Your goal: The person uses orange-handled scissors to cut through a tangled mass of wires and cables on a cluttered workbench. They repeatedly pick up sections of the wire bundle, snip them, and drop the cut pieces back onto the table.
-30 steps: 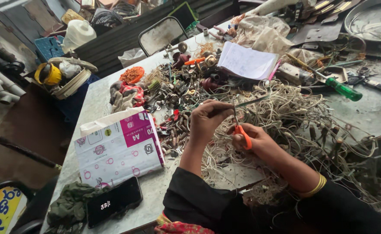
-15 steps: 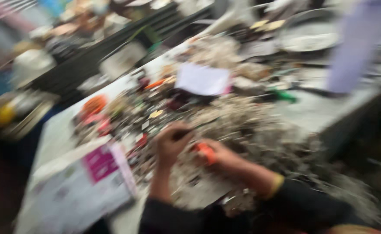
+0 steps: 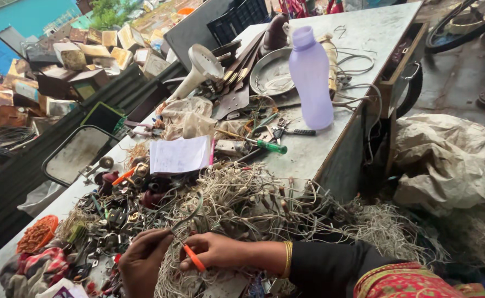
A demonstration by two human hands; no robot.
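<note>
1. Orange-handled scissors (image 3: pixel 194 257) sat low and centre in the head view, over the tangle of pale wires (image 3: pixel 237 207) at the near edge of the counter (image 3: pixel 314 149).
2. Our right hand (image 3: pixel 215 251) had its grip closed around the scissor handles; the blades pointed up-left toward the left hand.
3. Our left hand (image 3: pixel 143 262) was just beside them, fingers pinched together on a wire strand at the blade tips. We couldn't tell whether the blades were apart or together.
4. Left of the hands we saw a heap of small dark metal and plastic parts (image 3: pixel 115 215), with an orange dish (image 3: pixel 37 234) and a patterned cloth (image 3: pixel 30 270) further left.
5. Behind the wires lay a white notepad (image 3: pixel 179 154), and a green-handled screwdriver (image 3: pixel 270 146) just to its right.
6. Further back stood a lilac plastic bottle (image 3: pixel 310 77), upright, beside a round metal plate (image 3: pixel 270 72).
7. Off the counter's right side a crumpled pale sack (image 3: pixel 446 160) lay on the floor.
</note>
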